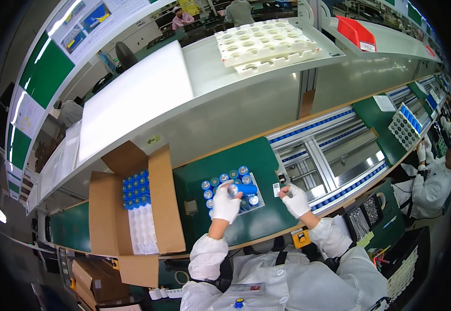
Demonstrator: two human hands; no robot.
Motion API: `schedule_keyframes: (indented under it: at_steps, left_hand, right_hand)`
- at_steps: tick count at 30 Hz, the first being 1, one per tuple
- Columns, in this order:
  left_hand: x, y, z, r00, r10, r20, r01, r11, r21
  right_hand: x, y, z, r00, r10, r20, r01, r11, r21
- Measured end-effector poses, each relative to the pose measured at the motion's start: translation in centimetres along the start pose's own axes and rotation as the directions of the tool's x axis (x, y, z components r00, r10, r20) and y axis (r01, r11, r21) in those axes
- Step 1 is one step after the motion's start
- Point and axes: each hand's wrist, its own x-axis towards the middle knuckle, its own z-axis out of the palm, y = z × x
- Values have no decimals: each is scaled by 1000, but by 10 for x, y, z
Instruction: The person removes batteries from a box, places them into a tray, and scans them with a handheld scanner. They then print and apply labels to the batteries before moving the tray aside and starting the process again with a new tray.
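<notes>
My left hand (pixel 226 205), in a white glove, is closed around a blue cylindrical battery cell (pixel 246 189), which lies tilted on its side above the other cells. Beneath it, a white cell holder (pixel 261 203) on the green mat carries several upright blue cells (pixel 207 185) with round metal ends. My right hand (pixel 296 201), gloved too, is at the mat's right edge with thumb and fingers pinched. A small white printed label (pixel 276 189) is right at its fingertips; whether the fingers grip it is unclear.
Left of the mat (pixel 259 228) stands an open cardboard box (pixel 166 207) with blue cells and a white insert. A roller conveyor (pixel 313 155) runs off to the right. Above, a shelf (pixel 199 78) bears white perforated trays (pixel 267 44) and a red bin (pixel 355 33). A co-worker (pixel 433 181) sits far right.
</notes>
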Motion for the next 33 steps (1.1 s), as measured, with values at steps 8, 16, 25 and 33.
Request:
schedule_keyframes:
  at_steps: [8,16,25,33]
  left_hand:
    - [1,-55,-8,858,-148,492,427,-326,-843]
    - [-24,-70,-15,842,-238,484,438,-220,-871]
    - [-39,-89,-19,860,-200,470,433,-201,-879]
    - [-42,-84,-23,872,-178,456,436,-142,-889]
  right_hand:
    - [-26,-65,74,873,106,476,-136,990,29]
    - [-54,-61,133,788,325,523,-385,923,7]
    - [-68,-58,149,806,356,473,-403,915,-1]
    - [-71,-56,150,828,327,455,-361,932,-13]
